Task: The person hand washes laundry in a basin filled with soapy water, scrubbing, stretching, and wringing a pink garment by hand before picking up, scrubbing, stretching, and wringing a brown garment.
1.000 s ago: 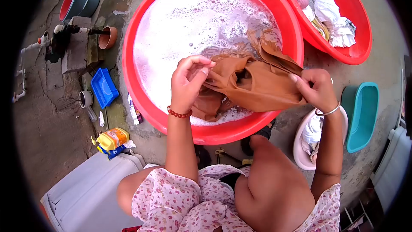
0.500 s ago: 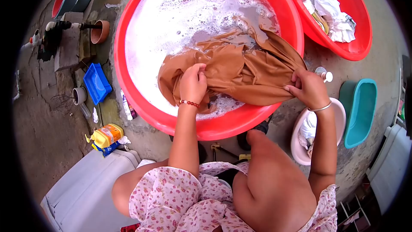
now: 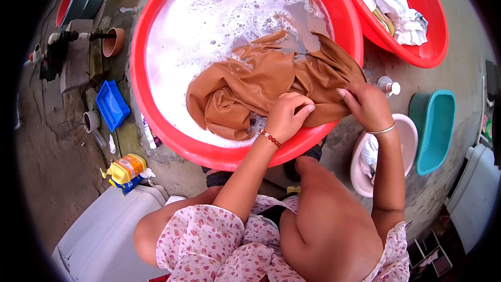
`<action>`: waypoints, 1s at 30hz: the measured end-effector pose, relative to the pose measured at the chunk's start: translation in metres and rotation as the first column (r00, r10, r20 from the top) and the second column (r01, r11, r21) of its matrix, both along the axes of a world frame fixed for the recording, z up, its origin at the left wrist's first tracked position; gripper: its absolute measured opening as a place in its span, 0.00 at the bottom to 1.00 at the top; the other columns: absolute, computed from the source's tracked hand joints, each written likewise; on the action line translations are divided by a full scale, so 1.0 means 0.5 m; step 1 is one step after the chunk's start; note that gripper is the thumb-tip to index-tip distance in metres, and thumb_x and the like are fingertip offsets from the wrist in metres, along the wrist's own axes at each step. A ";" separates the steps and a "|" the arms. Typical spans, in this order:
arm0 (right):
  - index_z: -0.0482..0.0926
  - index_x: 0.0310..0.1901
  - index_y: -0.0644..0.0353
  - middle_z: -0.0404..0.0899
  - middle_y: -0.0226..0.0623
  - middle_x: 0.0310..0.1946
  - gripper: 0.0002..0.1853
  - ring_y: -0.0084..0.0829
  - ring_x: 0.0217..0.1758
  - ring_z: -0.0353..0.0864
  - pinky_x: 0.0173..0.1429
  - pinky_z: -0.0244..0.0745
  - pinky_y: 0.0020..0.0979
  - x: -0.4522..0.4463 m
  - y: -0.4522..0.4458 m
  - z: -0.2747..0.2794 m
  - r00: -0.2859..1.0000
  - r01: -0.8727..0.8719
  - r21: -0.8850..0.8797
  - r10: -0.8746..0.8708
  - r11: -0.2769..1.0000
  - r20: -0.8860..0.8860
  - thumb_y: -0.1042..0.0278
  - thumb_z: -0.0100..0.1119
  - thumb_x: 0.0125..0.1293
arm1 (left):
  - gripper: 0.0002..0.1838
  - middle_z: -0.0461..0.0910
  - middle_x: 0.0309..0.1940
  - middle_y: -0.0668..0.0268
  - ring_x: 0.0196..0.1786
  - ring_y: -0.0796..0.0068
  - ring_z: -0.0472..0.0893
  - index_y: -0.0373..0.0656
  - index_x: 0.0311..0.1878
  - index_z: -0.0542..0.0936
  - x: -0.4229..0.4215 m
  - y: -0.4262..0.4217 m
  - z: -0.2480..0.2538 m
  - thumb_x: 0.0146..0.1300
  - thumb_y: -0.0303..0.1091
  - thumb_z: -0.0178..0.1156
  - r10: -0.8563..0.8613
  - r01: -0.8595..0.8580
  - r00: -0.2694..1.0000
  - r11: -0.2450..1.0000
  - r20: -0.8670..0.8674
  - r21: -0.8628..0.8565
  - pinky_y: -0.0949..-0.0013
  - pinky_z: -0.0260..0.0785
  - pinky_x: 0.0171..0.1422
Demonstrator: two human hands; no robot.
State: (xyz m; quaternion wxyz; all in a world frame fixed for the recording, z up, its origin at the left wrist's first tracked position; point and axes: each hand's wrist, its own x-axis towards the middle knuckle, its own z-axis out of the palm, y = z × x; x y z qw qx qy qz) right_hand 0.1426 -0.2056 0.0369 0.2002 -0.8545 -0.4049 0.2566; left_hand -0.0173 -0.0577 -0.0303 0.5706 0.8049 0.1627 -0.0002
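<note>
A wet brown cloth garment (image 3: 261, 81) lies bunched in the large red basin (image 3: 156, 136), partly in foamy water (image 3: 182, 36). My left hand (image 3: 289, 117), with a red bead bracelet at the wrist, is closed on the garment's near edge by the front rim. At the garment's right end, my right hand (image 3: 369, 107) pinches the cloth between thumb and fingers over the basin's right rim. A silver bangle circles that wrist. The left part of the cloth is folded in a heap at the waterline.
A second red basin (image 3: 438, 47) with white clothes (image 3: 402, 8) stands at the upper right. A pale pink basin (image 3: 409, 141), a teal tub (image 3: 436, 130) and a clear bottle (image 3: 387, 86) are on the right. Leftward are a blue tray (image 3: 112, 105) and a yellow jug (image 3: 125, 168).
My left hand has moved right along the garment, closer to my right hand, and left its former spot near the cloth's left end. The left part of the cloth now lies more bunched.
</note>
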 end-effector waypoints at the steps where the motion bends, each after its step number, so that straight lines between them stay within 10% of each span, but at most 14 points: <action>1: 0.77 0.28 0.61 0.76 0.44 0.24 0.12 0.48 0.30 0.76 0.35 0.69 0.42 -0.003 0.004 0.003 1.000 0.010 -0.027 -0.010 1.000 -0.008 0.63 0.52 0.64 | 0.08 0.78 0.36 0.60 0.39 0.70 0.76 0.34 0.37 0.77 -0.004 0.006 0.001 0.60 0.30 0.59 0.016 -0.014 1.000 0.994 0.010 -0.111 0.72 0.67 0.48; 8: 0.78 0.33 0.65 0.77 0.41 0.30 0.10 0.39 0.33 0.77 0.39 0.70 0.34 -0.043 0.068 0.009 0.966 0.163 0.599 -0.004 0.784 -0.258 0.65 0.57 0.63 | 0.09 0.73 0.28 0.67 0.33 0.79 0.71 0.34 0.33 0.75 0.000 0.036 0.097 0.65 0.31 0.54 0.300 -0.230 0.947 0.883 0.114 -0.409 0.76 0.64 0.41; 13: 0.77 0.33 0.66 0.76 0.39 0.29 0.07 0.32 0.32 0.75 0.39 0.70 0.28 -0.049 0.090 0.023 0.859 0.287 0.564 0.053 0.774 -0.509 0.70 0.59 0.61 | 0.10 0.70 0.29 0.74 0.28 0.89 0.61 0.34 0.36 0.75 0.007 0.047 0.158 0.69 0.32 0.51 0.390 -0.288 0.910 0.836 0.137 -0.466 0.82 0.55 0.33; 21: 0.76 0.22 0.60 0.68 0.35 0.14 0.09 0.35 0.15 0.68 0.19 0.63 0.33 -0.162 0.179 0.067 0.990 -0.016 0.760 -0.095 0.650 0.102 0.67 0.61 0.56 | 0.16 0.71 0.25 0.74 0.28 0.88 0.66 0.40 0.30 0.75 0.019 -0.004 0.171 0.71 0.40 0.48 0.666 -0.515 0.745 0.543 -0.034 -0.663 0.80 0.59 0.31; 27: 0.71 0.15 0.58 0.66 0.37 0.12 0.14 0.36 0.14 0.68 0.18 0.62 0.35 -0.120 0.215 0.055 0.959 0.028 0.684 -0.213 0.729 0.187 0.68 0.59 0.57 | 0.15 0.77 0.31 0.71 0.31 0.83 0.75 0.39 0.41 0.75 0.025 -0.007 0.205 0.72 0.40 0.45 0.715 -0.631 0.628 0.235 -0.308 -0.740 0.79 0.67 0.35; 30: 0.71 0.16 0.59 0.64 0.37 0.11 0.12 0.35 0.13 0.66 0.18 0.59 0.34 -0.181 0.208 0.077 0.968 -0.005 0.774 -0.192 0.633 0.164 0.73 0.60 0.55 | 0.19 0.65 0.16 0.77 0.20 0.92 0.61 0.42 0.25 0.72 0.001 0.029 0.177 0.72 0.40 0.45 0.654 -0.459 0.753 0.443 -0.072 -0.770 0.80 0.51 0.21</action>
